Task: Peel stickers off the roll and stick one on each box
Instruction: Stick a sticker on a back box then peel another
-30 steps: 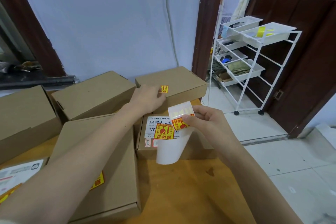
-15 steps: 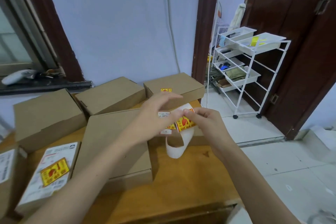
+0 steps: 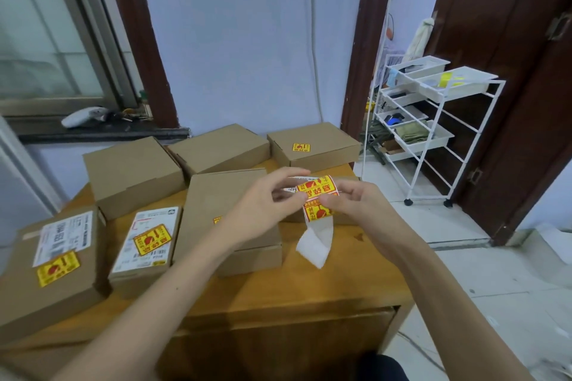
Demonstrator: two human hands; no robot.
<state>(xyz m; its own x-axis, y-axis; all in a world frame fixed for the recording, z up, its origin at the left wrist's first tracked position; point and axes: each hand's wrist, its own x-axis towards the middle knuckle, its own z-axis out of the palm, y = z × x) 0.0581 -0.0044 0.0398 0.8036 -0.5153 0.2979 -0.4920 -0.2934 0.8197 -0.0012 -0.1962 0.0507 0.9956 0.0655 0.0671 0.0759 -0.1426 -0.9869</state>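
Observation:
Several brown cardboard boxes lie on a wooden table (image 3: 309, 291). The far right box (image 3: 328, 141) carries a yellow-red sticker, as do two boxes at the left (image 3: 58, 269) (image 3: 148, 241). Two boxes at the back (image 3: 130, 170) (image 3: 216, 145) show bare lids. Over the middle of the table my right hand (image 3: 356, 204) holds the sticker strip (image 3: 318, 212), its white backing hanging down. My left hand (image 3: 266, 204) pinches the edge of the top yellow sticker (image 3: 315, 187) on that strip. A box (image 3: 216, 198) lies under my left hand, with a bit of yellow sticker showing at my wrist.
A white wire trolley (image 3: 433, 120) with trays stands on the floor to the right, beside a dark wooden door (image 3: 510, 71). A window sill (image 3: 93, 130) with small objects runs behind the boxes at the left. Tiled floor lies right of the table.
My left hand left the far right box, where a sticker now sits, and came to the strip in my right hand. The view has pulled back, showing more boxes at the left.

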